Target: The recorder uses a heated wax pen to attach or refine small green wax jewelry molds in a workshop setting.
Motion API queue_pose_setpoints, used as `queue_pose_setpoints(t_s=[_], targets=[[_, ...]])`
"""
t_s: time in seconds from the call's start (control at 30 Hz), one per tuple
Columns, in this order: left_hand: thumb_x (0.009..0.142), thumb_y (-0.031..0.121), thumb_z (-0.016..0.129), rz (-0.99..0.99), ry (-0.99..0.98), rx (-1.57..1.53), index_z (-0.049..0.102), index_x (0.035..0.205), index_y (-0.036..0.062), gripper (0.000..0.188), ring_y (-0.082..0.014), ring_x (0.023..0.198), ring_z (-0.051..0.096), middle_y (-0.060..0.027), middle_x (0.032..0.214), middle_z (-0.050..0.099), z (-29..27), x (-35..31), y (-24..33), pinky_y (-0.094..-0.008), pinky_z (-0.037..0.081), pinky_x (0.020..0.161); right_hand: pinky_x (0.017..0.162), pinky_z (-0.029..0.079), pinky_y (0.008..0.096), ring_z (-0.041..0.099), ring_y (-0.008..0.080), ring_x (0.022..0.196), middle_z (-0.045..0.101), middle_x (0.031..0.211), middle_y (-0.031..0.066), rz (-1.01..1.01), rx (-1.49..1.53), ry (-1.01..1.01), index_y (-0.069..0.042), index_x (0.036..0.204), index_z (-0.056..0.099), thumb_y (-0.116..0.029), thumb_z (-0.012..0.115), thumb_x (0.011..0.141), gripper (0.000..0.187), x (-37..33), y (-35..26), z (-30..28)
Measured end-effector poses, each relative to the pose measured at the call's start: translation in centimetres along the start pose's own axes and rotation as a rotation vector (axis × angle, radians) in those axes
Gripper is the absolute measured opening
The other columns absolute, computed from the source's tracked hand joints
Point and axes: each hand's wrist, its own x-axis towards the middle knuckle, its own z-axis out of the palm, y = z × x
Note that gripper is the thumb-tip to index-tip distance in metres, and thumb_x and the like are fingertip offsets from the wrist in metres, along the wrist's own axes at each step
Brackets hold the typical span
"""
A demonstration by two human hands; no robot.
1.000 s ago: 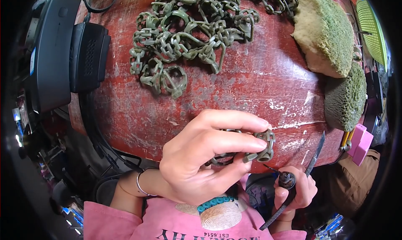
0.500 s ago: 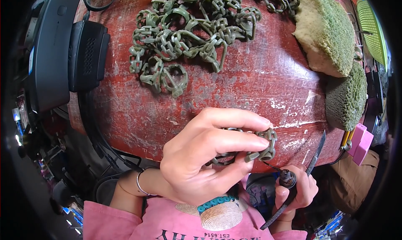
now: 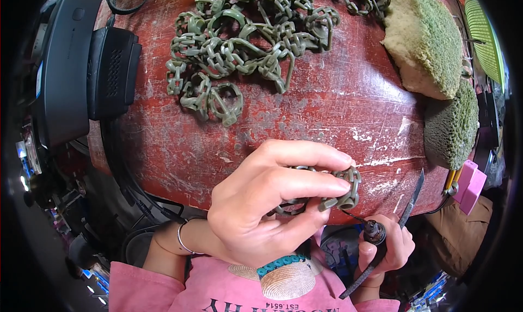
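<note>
My left hand is closed around a green carved stone chain, whose links stick out past the fingertips near the table's front edge. Part of the chain is hidden behind the fingers. Just to the right and nearer me, my right hand grips a dark rotary tool. Its thin bit points up and left to the underside of the chain; whether it touches, I cannot tell. A long flat file also runs through the right hand, slanting from upper right to lower left.
A heap of similar green stone chains and rings covers the back of the red worn table. At right stand two sponge-like blocks, a pink block and a green basket. Black devices and cables line the left.
Hardly anything differs. Both hands, the chain and the rotary tool keep the same places.
</note>
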Motion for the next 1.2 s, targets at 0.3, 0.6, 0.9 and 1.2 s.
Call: queue_pose_setpoints(t_s=[0.3, 0.6, 0.9, 1.2], targets=[[0.08, 0.001, 0.059, -0.008, 0.002, -0.013, 0.05, 0.088, -0.0018, 0.012, -0.0325, 0.089, 0.061, -0.0194, 0.098, 0.049, 0.1, 0.0, -0.04, -0.0343, 0.054, 0.073, 0.045, 0.039, 0.0276, 0.05, 0.0178, 0.047, 0.057, 0.058, 0.0026, -0.019, -0.038, -0.072, -0.011, 0.076, 0.061, -0.061, 0.062, 0.063, 0.051, -0.51, 0.73, -0.76], [0.08, 0.001, 0.059, -0.006, -0.008, -0.031, 0.05, 0.089, -0.0021, 0.013, -0.0326, 0.09, 0.061, -0.0197, 0.098, 0.049, -0.14, 0.0, -0.14, -0.0347, 0.054, 0.074, 0.045, 0.039, 0.0267, 0.051, 0.0175, 0.047, 0.057, 0.058, 0.0025, -0.01, -0.007, -0.08, -0.011, 0.077, 0.061, -0.06, 0.064, 0.062, 0.051, -0.47, 0.76, -0.74], [0.079, 0.0, 0.06, 0.013, -0.004, -0.043, 0.05, 0.089, -0.0028, 0.015, -0.0338, 0.089, 0.061, -0.0206, 0.098, 0.049, -0.02, 0.0, -0.23, -0.0352, 0.054, 0.073, 0.046, 0.039, 0.0262, 0.051, 0.0167, 0.048, 0.057, 0.058, 0.0021, -0.014, -0.028, -0.096, -0.01, 0.076, 0.062, -0.058, 0.065, 0.061, 0.051, -0.5, 0.77, -0.95], [0.078, 0.0, 0.06, 0.025, 0.004, -0.039, 0.05, 0.089, -0.0035, 0.016, -0.0344, 0.087, 0.061, -0.0212, 0.098, 0.049, -0.09, -0.1, -0.47, -0.0356, 0.055, 0.071, 0.044, 0.035, 0.0249, 0.05, 0.0148, 0.043, 0.045, 0.045, 0.0008, -0.016, 0.012, -0.022, 0.0, 0.068, 0.058, -0.055, 0.046, 0.081, 0.058, 0.03, 0.28, -0.08]])
